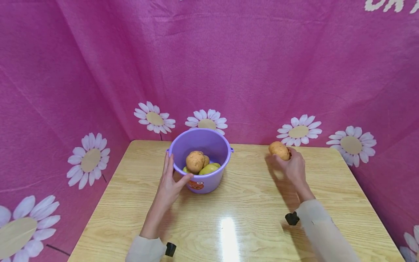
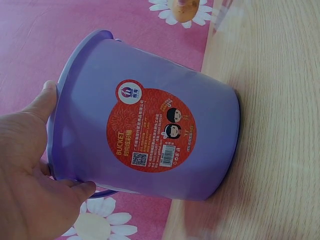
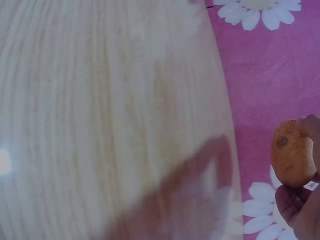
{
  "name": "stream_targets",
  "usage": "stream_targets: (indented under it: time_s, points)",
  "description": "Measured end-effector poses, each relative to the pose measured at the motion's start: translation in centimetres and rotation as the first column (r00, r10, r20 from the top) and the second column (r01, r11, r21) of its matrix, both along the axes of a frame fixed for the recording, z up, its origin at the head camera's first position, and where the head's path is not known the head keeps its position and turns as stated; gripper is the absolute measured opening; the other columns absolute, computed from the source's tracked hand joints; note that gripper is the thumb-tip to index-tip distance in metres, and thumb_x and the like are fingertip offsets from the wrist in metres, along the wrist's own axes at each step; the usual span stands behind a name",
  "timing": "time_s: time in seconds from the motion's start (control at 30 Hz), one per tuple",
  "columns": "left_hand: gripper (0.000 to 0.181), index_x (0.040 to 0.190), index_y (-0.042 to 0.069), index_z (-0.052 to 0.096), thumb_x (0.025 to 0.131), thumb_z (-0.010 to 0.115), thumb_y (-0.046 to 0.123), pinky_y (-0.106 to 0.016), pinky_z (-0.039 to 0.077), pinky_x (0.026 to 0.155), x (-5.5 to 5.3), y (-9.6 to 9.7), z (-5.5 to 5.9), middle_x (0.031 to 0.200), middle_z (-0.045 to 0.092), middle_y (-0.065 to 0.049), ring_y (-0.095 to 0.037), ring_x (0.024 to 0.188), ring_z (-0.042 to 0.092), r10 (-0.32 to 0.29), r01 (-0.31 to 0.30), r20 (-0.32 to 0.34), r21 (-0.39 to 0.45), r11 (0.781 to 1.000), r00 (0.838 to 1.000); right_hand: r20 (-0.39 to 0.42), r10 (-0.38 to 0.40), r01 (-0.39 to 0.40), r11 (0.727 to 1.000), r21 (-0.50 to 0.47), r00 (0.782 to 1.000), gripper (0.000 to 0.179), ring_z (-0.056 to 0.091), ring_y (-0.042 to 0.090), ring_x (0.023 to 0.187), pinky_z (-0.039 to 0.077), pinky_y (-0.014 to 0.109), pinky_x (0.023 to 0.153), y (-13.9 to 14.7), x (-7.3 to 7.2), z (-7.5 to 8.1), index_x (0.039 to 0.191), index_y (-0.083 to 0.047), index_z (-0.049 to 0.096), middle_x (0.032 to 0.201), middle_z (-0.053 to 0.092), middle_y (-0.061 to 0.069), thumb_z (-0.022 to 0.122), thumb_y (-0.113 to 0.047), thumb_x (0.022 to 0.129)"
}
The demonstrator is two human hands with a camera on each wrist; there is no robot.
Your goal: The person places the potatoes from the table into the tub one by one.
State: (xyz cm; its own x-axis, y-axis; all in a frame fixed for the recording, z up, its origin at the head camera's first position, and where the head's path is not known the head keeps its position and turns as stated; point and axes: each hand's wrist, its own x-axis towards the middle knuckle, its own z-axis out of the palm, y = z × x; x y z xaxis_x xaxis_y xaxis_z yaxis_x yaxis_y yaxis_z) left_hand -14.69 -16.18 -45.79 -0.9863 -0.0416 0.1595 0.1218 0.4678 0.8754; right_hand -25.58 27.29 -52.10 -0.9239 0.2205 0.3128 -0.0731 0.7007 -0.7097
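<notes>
A purple bucket (image 1: pixel 214 181) stands upright near the back left of the table, with a red label (image 2: pixel 150 130) on its side. My left hand (image 1: pixel 168 189) holds its rim, thumb at the front and fingers along the left side. Inside lie a large potato (image 1: pixel 195 162), a smaller brown one (image 1: pixel 206 160) partly behind it, and smooth yellow-green oval pieces (image 1: pixel 209 169), partly hidden. At the back right, my right hand (image 1: pixel 294 167) grips another potato (image 1: pixel 279 150) between thumb and fingers. That potato is held above the tabletop, and a dark spot marks its skin in the right wrist view.
The light wooden table (image 1: pixel 255 203) ends at a pink cloth backdrop (image 1: pixel 255 72) printed with white daisies, which also hangs at both sides. The bucket's handle (image 2: pixel 102 193) hangs at its side. Light reflects off the table's front middle.
</notes>
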Motion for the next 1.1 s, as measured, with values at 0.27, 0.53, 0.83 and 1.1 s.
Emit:
stream_targets:
  time_s: [0.27, 0.53, 0.83, 1.1]
  points:
    - [0.101, 0.165, 0.001, 0.014, 0.094, 0.079, 0.03, -0.054, 0.015, 0.125, -0.1, 0.0, 0.0, 0.174, -0.003, -0.004, -0.033, 0.157, 0.009, -0.001, 0.001, 0.002, -0.009, 1.0, 1.0, -0.081, -0.039, 0.041, 0.999, 0.03, 0.996, 0.058, 0.061, 0.044, 0.101, 0.049, 0.056, 0.085, -0.1, -0.3, 1.9, 0.129, 0.01, 0.063, 0.11, 0.066, 0.03, 0.081, -0.028, 0.088]
    - [0.1, 0.165, 0.001, 0.013, 0.094, 0.079, 0.026, -0.054, 0.015, 0.125, -0.1, 0.0, 0.0, 0.174, -0.003, -0.005, -0.033, 0.157, 0.008, 0.0, 0.0, 0.001, -0.004, 1.0, 1.0, -0.149, -0.057, 0.062, 0.998, 0.028, 0.987, 0.057, 0.064, 0.041, 0.093, 0.047, 0.049, 0.077, -0.4, -0.3, 5.0, 0.127, 0.008, 0.065, 0.105, 0.069, 0.028, 0.081, -0.03, 0.087]
    - [0.102, 0.165, 0.002, 0.013, 0.093, 0.08, 0.03, -0.053, 0.016, 0.125, -0.1, -0.1, 0.0, 0.174, -0.003, -0.004, -0.033, 0.157, 0.009, 0.0, 0.0, 0.0, -0.011, 1.0, 1.0, -0.199, -0.07, 0.077, 0.997, 0.028, 0.977, 0.058, 0.064, 0.041, 0.093, 0.044, 0.047, 0.078, -0.5, -0.3, 8.6, 0.128, 0.005, 0.066, 0.104, 0.069, 0.028, 0.08, -0.033, 0.087]
    - [0.101, 0.165, 0.003, 0.013, 0.094, 0.079, 0.029, -0.054, 0.016, 0.124, -0.1, -0.1, 0.1, 0.174, -0.003, -0.004, -0.033, 0.157, 0.008, 0.004, -0.003, 0.012, -0.018, 1.0, 1.0, -0.208, -0.074, 0.082, 0.996, 0.029, 0.975, 0.06, 0.062, 0.042, 0.095, 0.043, 0.051, 0.081, -0.7, -0.1, 9.1, 0.129, 0.005, 0.065, 0.105, 0.068, 0.028, 0.08, -0.034, 0.086]
